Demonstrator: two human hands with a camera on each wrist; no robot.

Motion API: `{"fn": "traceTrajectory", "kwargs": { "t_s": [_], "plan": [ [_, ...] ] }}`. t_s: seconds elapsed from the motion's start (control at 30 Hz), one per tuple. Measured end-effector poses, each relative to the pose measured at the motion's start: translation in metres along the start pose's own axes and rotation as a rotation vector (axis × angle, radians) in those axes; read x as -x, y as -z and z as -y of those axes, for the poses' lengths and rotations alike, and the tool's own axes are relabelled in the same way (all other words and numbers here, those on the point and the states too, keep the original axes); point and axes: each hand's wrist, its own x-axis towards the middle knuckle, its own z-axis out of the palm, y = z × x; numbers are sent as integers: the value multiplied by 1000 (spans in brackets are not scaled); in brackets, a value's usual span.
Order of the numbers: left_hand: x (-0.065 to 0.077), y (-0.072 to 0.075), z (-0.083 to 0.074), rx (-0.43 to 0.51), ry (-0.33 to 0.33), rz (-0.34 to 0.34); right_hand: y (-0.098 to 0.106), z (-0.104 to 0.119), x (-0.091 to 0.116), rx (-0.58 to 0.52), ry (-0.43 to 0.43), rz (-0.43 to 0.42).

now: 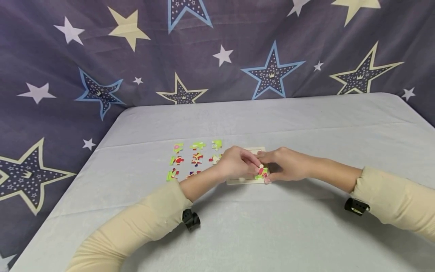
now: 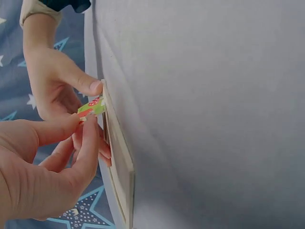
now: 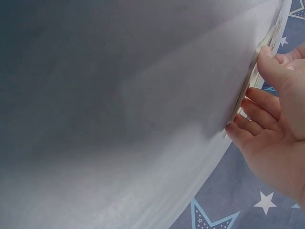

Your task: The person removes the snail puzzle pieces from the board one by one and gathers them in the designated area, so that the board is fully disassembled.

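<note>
My left hand [image 1: 238, 164] pinches a puzzle piece [image 1: 261, 173] between thumb and fingertips, over the right part of a pale wooden puzzle board [image 1: 241, 181]. The piece is green with red, and a white-dotted red patch shows on it in the left wrist view. My right hand [image 1: 287, 164] rests along the board's right side. Its thumb touches the near corner, and its fairly straight fingers lie spread toward the far side. In the right wrist view, fingertips [image 3: 231, 128] touch the board's edge [image 3: 242, 98]. Both hands hide much of the board's inside.
Left of the board, several loose puzzle pieces [image 1: 197, 158] lie in rows on the pale cloth-covered table [image 1: 258, 234]; my left forearm partly covers the nearest row. A dark star-patterned curtain [image 1: 217, 75] hangs behind the table. Black straps [image 1: 191, 219] circle both sleeves.
</note>
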Motion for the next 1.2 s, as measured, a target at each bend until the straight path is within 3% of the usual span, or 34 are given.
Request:
{"fn": "traceTrajectory", "kwargs": {
  "t_s": [0.23,0.37,0.57,0.77,1.2],
  "plan": [
    [0,-4,5,-50,-77,-6,1,2,0,-3,-4,6],
    [1,4,6,-73,-88,-48,1,2,0,2,22,-6],
    [6,31,10,-57,33,-123,1,1,-1,13,16,-1],
    [16,55,25,59,131,-126,1,4,0,22,11,-4],
    [31,69,50,95,275,-70,1,6,0,21,-15,2]
  ]
}}
